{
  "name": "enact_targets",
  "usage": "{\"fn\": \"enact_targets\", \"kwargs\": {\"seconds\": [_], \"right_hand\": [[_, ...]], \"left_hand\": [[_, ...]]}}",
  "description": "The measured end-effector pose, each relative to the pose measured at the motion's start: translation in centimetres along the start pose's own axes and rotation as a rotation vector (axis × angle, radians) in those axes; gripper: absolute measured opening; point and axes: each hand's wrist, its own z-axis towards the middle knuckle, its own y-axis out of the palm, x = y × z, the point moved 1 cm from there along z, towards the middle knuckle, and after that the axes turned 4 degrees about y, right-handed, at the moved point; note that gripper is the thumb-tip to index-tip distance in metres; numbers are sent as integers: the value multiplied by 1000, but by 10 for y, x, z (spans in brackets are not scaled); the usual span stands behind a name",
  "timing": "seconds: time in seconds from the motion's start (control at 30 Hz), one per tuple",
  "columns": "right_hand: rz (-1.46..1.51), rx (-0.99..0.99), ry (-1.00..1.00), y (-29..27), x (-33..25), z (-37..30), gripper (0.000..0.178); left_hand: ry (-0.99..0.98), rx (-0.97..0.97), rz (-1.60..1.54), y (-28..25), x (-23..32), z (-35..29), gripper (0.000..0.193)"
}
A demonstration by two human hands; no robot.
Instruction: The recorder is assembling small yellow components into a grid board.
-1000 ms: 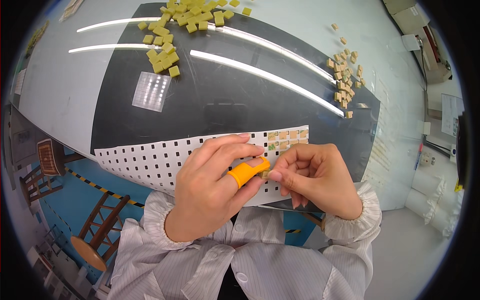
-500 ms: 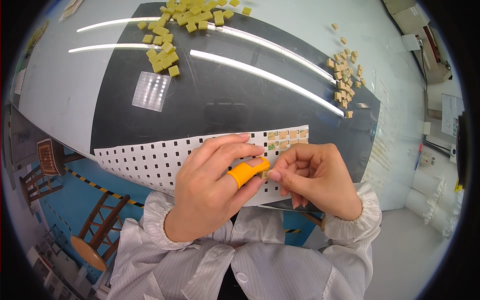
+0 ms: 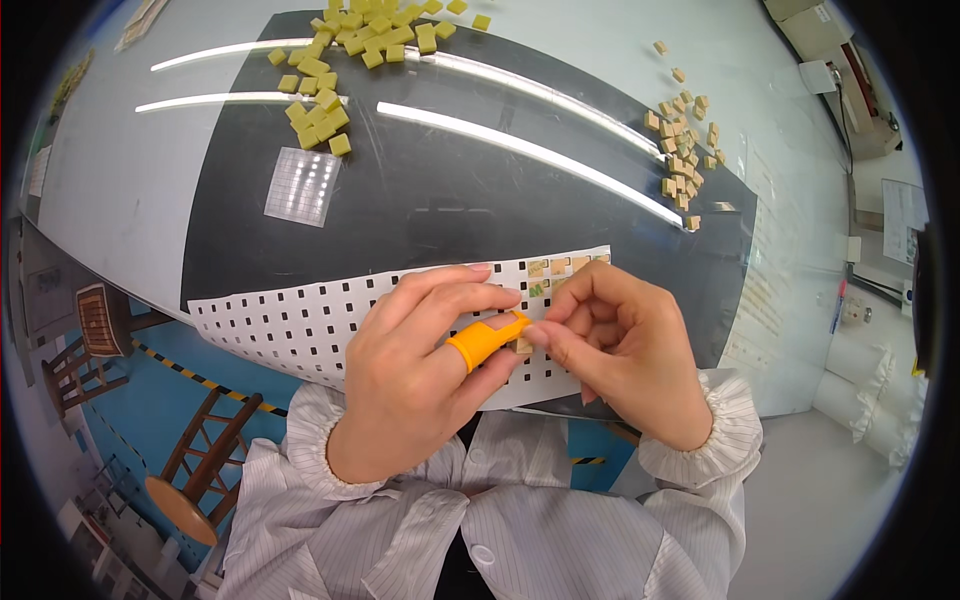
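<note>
Over a white sheet with rows of black squares (image 3: 270,312), my two hands meet near its right end. On my left hand (image 3: 405,370) the index finger wears an orange finger guard (image 3: 485,342). A small tan block (image 3: 524,346) is pinched between that finger and the left thumb. My right hand (image 3: 635,345) has its thumb and index fingertip closed at the block's upper right; whatever lies between them is too small to make out. Small tan and green-marked pieces (image 3: 558,267) sit in rows at the sheet's far right corner, partly behind my right fingers.
Yellow-green blocks (image 3: 375,40) lie heaped at the far left of the black mat (image 3: 420,190). Nearer stands a clear gridded square (image 3: 302,186). Several tan blocks (image 3: 682,165) are scattered at the far right. A wooden stool (image 3: 185,510) is on the floor at left.
My right hand has risen slightly, its fingers shifting up and left against the block. My left hand keeps its pinch. The whole view has shifted a little.
</note>
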Motion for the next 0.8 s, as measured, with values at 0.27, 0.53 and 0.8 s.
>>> {"fn": "enact_targets", "kwargs": {"seconds": [0.27,0.53,0.8], "right_hand": [[-160,-57,-306,-5,4,-1,13],[-238,-59,-291,-7,4,-1,11],[-172,-16,-288,-3,4,-4,13]], "left_hand": [[-21,-23,-27,1,1,0,32],[0,-4,28,1,0,1,30],[10,-7,31,0,0,1,30]]}}
